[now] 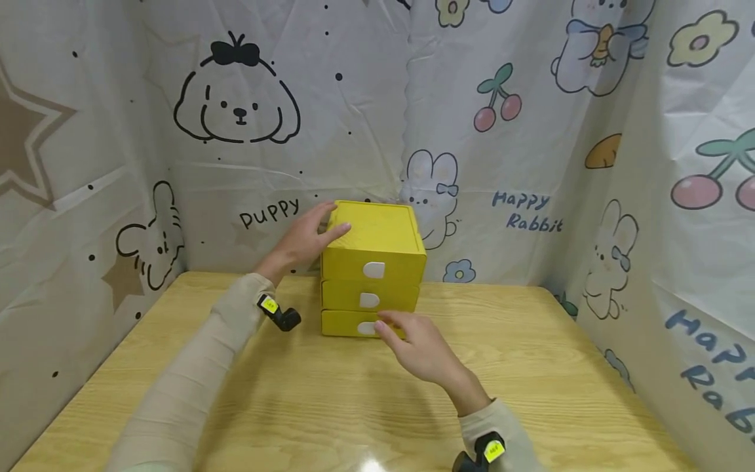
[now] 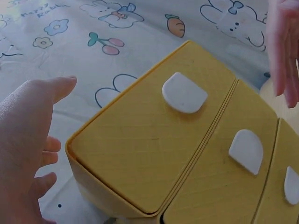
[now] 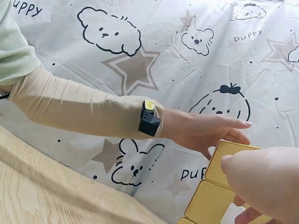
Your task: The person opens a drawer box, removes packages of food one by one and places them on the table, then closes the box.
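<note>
A yellow three-drawer box stands on the table, each drawer front bearing a white rounded tab handle. All three drawers look closed, their fronts flush in the left wrist view. My left hand is at the box's upper left edge, thumb and fingers spread and loosely bent, holding nothing. In front of the bottom drawer is my right hand, its thumb and index finger apart. Those fingertips overlap the lowest white tab in the head view. From the left wrist, a gap shows between the right hand and the drawer front.
Wood-grain table extends around the box. White cloth printed with cartoon animals, cherries and lettering hangs behind and at both sides, close behind the box. Small black wrist cameras are strapped over both sleeves.
</note>
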### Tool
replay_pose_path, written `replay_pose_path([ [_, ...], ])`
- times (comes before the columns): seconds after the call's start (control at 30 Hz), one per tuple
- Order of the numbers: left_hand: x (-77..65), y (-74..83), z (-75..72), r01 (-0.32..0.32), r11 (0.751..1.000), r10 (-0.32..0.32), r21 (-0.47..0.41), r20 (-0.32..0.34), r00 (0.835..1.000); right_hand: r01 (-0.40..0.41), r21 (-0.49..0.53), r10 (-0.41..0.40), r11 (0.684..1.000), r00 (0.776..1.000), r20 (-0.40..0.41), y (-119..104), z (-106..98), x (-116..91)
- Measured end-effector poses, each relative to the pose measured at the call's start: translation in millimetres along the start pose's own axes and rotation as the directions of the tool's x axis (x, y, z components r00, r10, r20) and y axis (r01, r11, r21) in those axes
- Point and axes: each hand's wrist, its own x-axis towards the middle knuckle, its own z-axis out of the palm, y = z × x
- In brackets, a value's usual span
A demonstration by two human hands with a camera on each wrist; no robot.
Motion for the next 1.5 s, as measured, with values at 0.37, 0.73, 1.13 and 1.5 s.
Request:
replay_pose_path([
  [0.37, 17.5, -8.8, 10.8, 0.046, 0.999, -0.043, -0.024, 0.125, 0.991, 0.000, 0.037, -0.001, 0.999, 1.000, 0.016, -6, 11, 11],
  [0.73, 11.8, -16.4, 14.7, 0.111, 0.982, -0.090, -0.156, 0.136, 0.987, -0.170, 0.436, 0.177, 0.884, 0.984, 0.026, -4, 20, 41],
  [1.13, 11.6, -20.2, 18.9, 0.150, 0.943, -0.102, -0.297, 0.170, 0.980, -0.282, 0.921, 0.421, 0.269, 0.895, 0.151, 2, 30, 73],
  [1.5, 14.5, -15.3, 22.6, 0.166, 0.931, -0.122, -0.325, 0.151, 0.981, -0.210, 0.969, 0.528, 0.131, 0.842, 0.110, -1, 31, 85],
])
